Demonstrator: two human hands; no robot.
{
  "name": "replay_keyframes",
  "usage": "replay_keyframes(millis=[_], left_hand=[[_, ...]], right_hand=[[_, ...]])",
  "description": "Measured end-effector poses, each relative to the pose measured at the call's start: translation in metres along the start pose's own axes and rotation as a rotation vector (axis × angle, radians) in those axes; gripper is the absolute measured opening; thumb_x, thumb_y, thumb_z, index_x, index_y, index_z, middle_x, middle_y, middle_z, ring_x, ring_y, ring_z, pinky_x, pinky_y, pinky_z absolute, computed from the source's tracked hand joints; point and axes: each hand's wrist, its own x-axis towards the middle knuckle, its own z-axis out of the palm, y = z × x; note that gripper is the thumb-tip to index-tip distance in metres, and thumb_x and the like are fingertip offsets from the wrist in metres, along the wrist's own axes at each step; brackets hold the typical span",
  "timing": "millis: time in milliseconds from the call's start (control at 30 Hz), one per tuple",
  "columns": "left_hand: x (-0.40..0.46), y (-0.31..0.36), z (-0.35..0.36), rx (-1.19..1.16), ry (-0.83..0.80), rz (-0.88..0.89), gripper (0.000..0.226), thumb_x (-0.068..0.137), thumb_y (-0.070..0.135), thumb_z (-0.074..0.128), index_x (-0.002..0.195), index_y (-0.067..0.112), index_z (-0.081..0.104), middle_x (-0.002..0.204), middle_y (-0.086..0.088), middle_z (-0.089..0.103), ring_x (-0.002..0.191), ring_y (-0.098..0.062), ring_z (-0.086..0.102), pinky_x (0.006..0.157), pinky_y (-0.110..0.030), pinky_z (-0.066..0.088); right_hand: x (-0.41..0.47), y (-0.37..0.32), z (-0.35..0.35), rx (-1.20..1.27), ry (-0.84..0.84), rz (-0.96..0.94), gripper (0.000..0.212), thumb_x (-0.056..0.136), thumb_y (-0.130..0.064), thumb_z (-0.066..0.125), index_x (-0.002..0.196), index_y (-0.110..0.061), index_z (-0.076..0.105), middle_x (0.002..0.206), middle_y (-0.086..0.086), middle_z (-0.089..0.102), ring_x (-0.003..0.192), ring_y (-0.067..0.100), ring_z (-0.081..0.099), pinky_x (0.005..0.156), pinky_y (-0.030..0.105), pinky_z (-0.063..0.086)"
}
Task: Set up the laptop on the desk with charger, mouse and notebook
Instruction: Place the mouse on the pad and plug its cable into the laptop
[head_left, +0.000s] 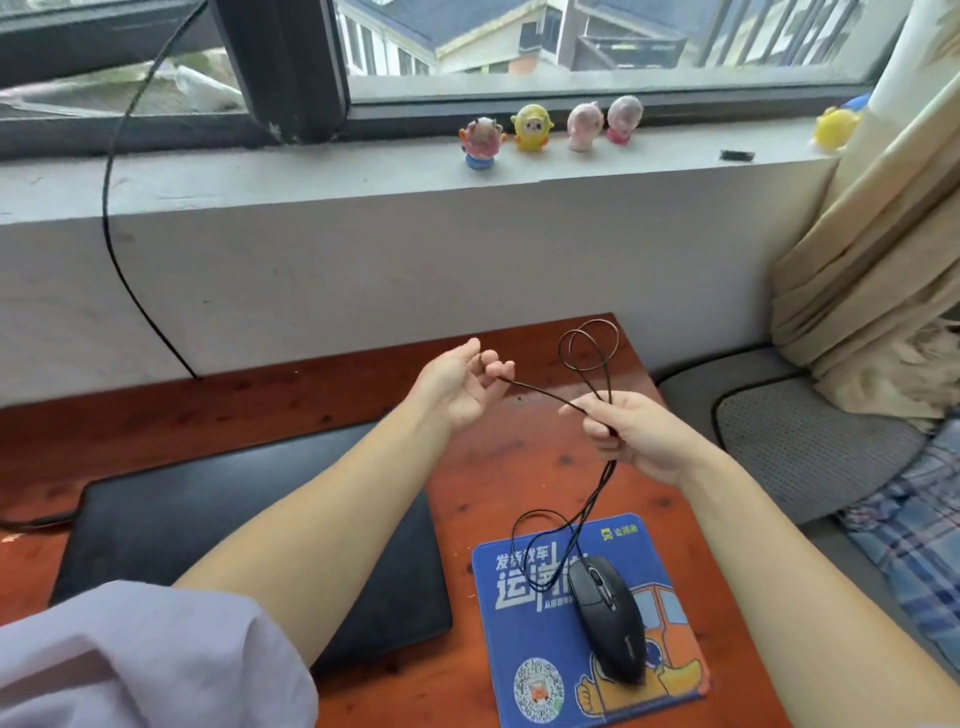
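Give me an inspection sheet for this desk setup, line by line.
Surface: wooden desk, bare where it shows.
Job's things: closed laptop lies flat; mouse sits on the mouse pad; no notebook or charger brick seen.
Clutter: nothing seen.
Hands: left hand pinches the mouse cable near its end; right hand grips it further along, with loops above.
Cables: mouse cable is slack down to the mouse; another cable hangs from the window to behind the desk.
Surroundings: five figurines on the sill, curtain, cushion.

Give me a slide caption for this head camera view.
Both hands, left hand and right hand, untangle the mouse cable above the desk; mouse on its pad, laptop closed.
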Motion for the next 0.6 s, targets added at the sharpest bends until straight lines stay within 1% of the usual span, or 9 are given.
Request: replay_keyframes(millis=[67,133,233,300,367,433,500,567,600], left_hand=[[-0.003,0.010,0.002,0.116,-0.007,0.086,0.031,0.101,0.010,0.032,0.071,0.010,0.037,0.062,-0.002,0.033,0.035,-0.010,0.032,0.040,-0.018,0.046],[-0.007,0.017,0.000,0.244,-0.046,0.163,0.030,0.101,0.008,0.031,0.072,0.011,0.038,0.062,-0.002,0.035,0.033,-0.008,0.034,0.052,-0.021,0.050],[-0.014,0.022,-0.009,0.397,-0.097,0.171,0.026,0.100,0.003,0.030,0.083,0.006,0.050,0.060,0.000,0.046,0.041,-0.007,0.044,0.076,-0.030,0.052],[-0.014,0.021,-0.018,0.500,-0.127,0.161,0.029,0.099,0.001,0.029,0.094,0.007,0.056,0.062,0.000,0.046,0.049,-0.009,0.047,0.082,-0.036,0.051],[-0.013,0.016,-0.026,0.584,-0.146,0.183,0.031,0.099,-0.001,0.028,0.094,0.009,0.056,0.067,-0.002,0.046,0.055,-0.011,0.048,0.083,-0.041,0.050],[-0.010,0.011,-0.032,0.636,-0.139,0.209,0.032,0.099,-0.002,0.028,0.091,0.011,0.055,0.068,-0.002,0.047,0.055,-0.011,0.051,0.081,-0.041,0.050],[-0.005,0.005,-0.035,0.676,-0.137,0.223,0.032,0.098,-0.002,0.028,0.089,0.013,0.055,0.068,-0.001,0.050,0.055,-0.009,0.053,0.077,-0.039,0.051],[0.000,0.000,-0.037,0.700,-0.149,0.231,0.032,0.098,-0.002,0.030,0.089,0.015,0.056,0.069,0.000,0.052,0.058,-0.009,0.054,0.076,-0.037,0.051],[0.002,-0.003,-0.038,0.700,-0.158,0.236,0.031,0.097,-0.002,0.031,0.089,0.015,0.056,0.068,0.001,0.053,0.060,-0.010,0.055,0.077,-0.038,0.051]], right_hand=[[0.008,-0.003,-0.004,-0.130,0.137,-0.065,0.024,0.099,-0.014,0.040,0.092,-0.017,0.063,0.067,-0.007,0.056,0.061,0.008,0.048,0.059,0.017,0.041],[0.024,-0.013,-0.011,-0.251,0.256,-0.123,0.026,0.099,-0.009,0.036,0.099,-0.019,0.059,0.086,-0.002,0.061,0.080,0.012,0.057,0.077,0.026,0.045],[0.055,-0.028,-0.023,-0.272,0.311,-0.077,0.027,0.099,-0.011,0.032,0.118,-0.012,0.051,0.089,0.002,0.059,0.076,0.013,0.060,0.065,0.026,0.050],[0.075,-0.030,-0.026,-0.270,0.317,0.004,0.029,0.099,-0.010,0.034,0.126,-0.006,0.042,0.083,0.004,0.058,0.068,0.015,0.060,0.056,0.025,0.050],[0.089,-0.022,-0.026,-0.248,0.301,0.107,0.032,0.097,-0.008,0.040,0.129,-0.002,0.037,0.081,0.008,0.057,0.065,0.018,0.060,0.053,0.027,0.052],[0.099,-0.009,-0.027,-0.173,0.286,0.229,0.041,0.095,-0.004,0.046,0.134,-0.002,0.035,0.094,0.014,0.061,0.071,0.020,0.061,0.068,0.032,0.054],[0.105,0.004,-0.026,-0.154,0.354,0.279,0.047,0.092,-0.002,0.050,0.137,-0.003,0.035,0.120,0.020,0.058,0.088,0.024,0.059,0.087,0.041,0.049],[0.106,0.006,-0.022,-0.380,0.516,0.235,0.039,0.091,-0.004,0.047,0.130,-0.001,0.046,0.131,0.021,0.055,0.105,0.025,0.055,0.096,0.038,0.044],[0.103,0.003,-0.018,-0.444,0.576,0.187,0.035,0.090,-0.003,0.042,0.123,-0.002,0.053,0.131,0.019,0.056,0.110,0.025,0.055,0.095,0.033,0.043]])
